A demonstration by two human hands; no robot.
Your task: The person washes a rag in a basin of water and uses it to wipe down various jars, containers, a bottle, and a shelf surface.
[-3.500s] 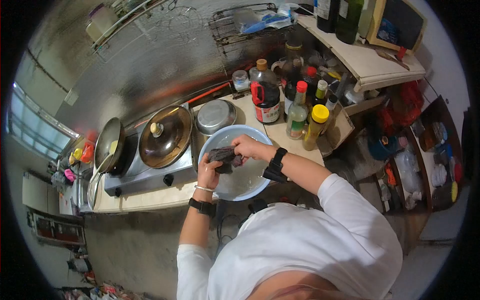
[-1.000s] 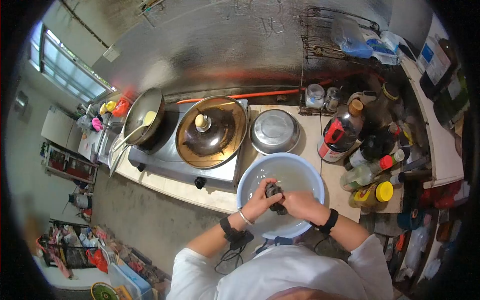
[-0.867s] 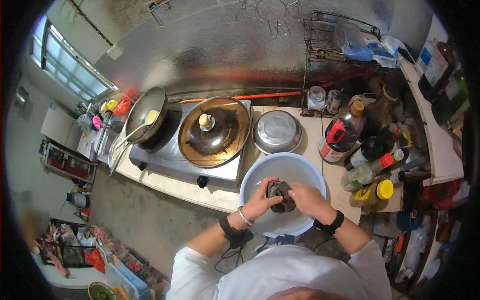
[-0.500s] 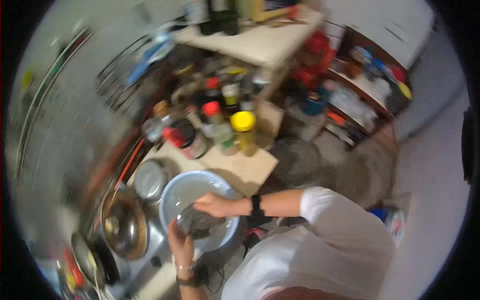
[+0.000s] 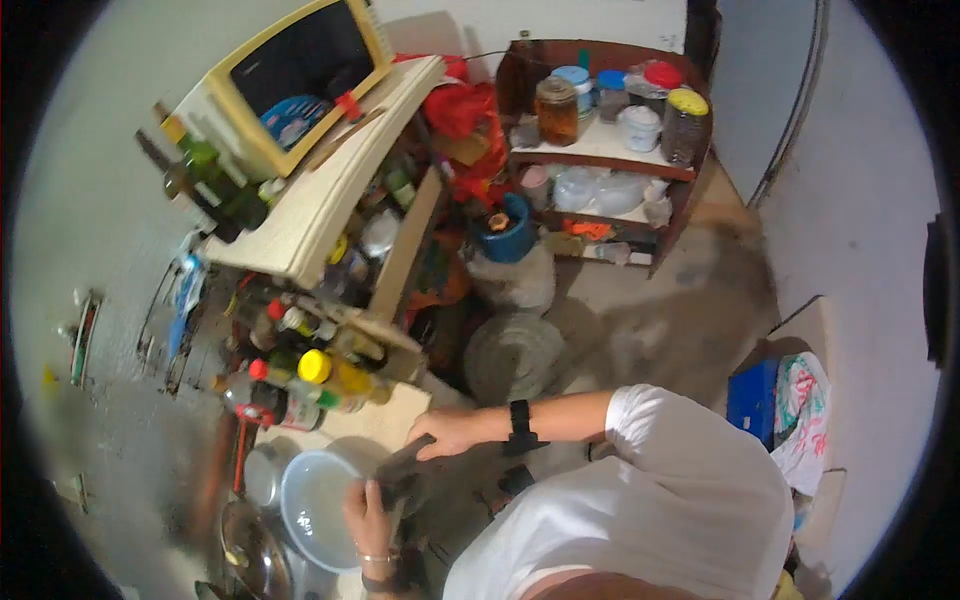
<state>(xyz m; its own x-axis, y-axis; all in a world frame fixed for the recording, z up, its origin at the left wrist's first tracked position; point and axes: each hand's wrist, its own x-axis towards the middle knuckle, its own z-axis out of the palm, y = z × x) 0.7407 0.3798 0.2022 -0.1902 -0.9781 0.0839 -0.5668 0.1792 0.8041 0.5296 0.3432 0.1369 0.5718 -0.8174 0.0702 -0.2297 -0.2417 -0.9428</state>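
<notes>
My right hand point(image 5: 445, 435) is closed on one end of a dark grey, flat-looking object point(image 5: 398, 472), whose kind I cannot make out. My left hand point(image 5: 366, 512) has its fingers against the object's other end, with the thumb side partly hidden. Both hands are beside the right rim of a pale blue basin point(image 5: 292, 500) that holds cloudy water. The dark object is out over that rim.
Behind the basin stand a yellow-capped bottle point(image 5: 330, 372) and several sauce bottles. A lidded pan point(image 5: 250, 550) and a metal pot point(image 5: 264, 474) sit beside it. Farther off are a microwave point(image 5: 300, 85), a shelf of jars point(image 5: 600, 150) and a blue gas-cylinder top point(image 5: 505, 235).
The view has swung right. Both hands have moved from over the basin's water to its right side, still with the dark grey object.
</notes>
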